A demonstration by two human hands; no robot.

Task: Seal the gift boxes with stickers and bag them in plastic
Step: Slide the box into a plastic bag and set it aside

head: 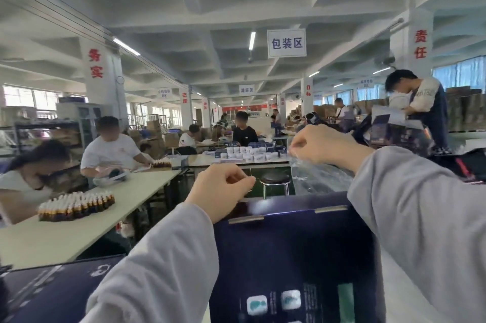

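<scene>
Bagging is under way: at mid-frame the left hand [223,188] and right hand [322,146] each pinch the clear plastic bag [319,174], whose mouth must next be drawn over the gift box [289,251] below.

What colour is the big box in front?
The box is dark navy blue, seen best in the head view.

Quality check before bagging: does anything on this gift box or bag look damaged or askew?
Nothing stands out. The gift box stands upright with clean edges, and the left hand and right hand pinch the plastic bag above it; the film is crumpled, no tear visible.
</scene>
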